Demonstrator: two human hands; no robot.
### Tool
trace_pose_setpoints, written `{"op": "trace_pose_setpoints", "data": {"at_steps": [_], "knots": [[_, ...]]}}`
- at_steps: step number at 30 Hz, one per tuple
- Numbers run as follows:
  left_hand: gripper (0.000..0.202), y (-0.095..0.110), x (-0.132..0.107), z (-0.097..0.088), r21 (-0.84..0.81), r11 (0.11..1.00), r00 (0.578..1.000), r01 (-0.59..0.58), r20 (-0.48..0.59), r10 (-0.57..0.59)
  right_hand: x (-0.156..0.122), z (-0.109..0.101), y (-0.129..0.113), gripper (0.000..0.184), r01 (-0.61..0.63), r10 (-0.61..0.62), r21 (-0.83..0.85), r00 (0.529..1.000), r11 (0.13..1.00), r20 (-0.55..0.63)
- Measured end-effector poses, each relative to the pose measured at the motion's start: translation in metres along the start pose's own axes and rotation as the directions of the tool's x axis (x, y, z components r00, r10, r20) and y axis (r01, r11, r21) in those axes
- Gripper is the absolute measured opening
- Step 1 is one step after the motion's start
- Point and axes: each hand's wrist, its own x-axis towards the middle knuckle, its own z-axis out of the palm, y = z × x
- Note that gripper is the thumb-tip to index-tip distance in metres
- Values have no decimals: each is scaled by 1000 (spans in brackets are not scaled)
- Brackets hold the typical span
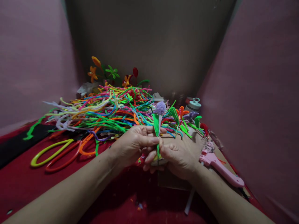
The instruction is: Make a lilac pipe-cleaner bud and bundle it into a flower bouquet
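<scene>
A pipe-cleaner flower (160, 108) with a round purple head stands upright between my hands. Its green leaf (155, 124) rises beside a pale stem, and green covers the lower stem. My left hand (137, 140) pinches the stem just under the leaf, with thumb and fingers closed. Right below, my right hand (175, 155) is closed on the lower green stem. A yellowish round thing, partly hidden by the right fingers, shows behind the stem; I cannot make out what it is.
Behind my hands lies a heap of colourful pipe cleaners (109, 109). Scissors with yellow and red handles (63, 165) rest at left. A pink glue gun (221, 171) lies at right on cardboard. Finished flowers (92, 74) stand at the back, near a lidded bottle (195, 104) farther right.
</scene>
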Motion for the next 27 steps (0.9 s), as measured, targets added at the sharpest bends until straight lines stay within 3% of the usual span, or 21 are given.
{"op": "trace_pose_setpoints", "data": {"at_steps": [2,6,12,15,20,23,25,27], "knots": [[29,2,0,0,-47,999,1000,10,4,-10,0,0,1,43,12,-14,47,999,999,36],[32,2,-1,-1,-109,994,997,5,78,4,1,2,1,28,-13,-1,167,997,986,79],[36,4,-2,-3,-102,994,989,37,147,-22,-2,6,1,21,-23,22,138,1000,990,9],[36,5,-1,-5,-68,998,994,7,106,1,-2,4,1,18,-7,11,64,998,998,-61],[16,2,2,-8,112,994,1000,11,-20,-9,0,0,-1,20,-22,-1,-133,985,991,-173],[19,1,2,-5,217,976,994,20,-110,4,1,2,-2,18,-45,-1,-194,974,980,-229],[17,2,1,-3,207,978,992,35,-128,-9,1,4,-3,16,-50,-1,-212,973,976,-232],[10,3,-1,-3,128,990,996,58,-78,-48,1,6,-4,17,-57,8,-216,976,975,-219]]}}
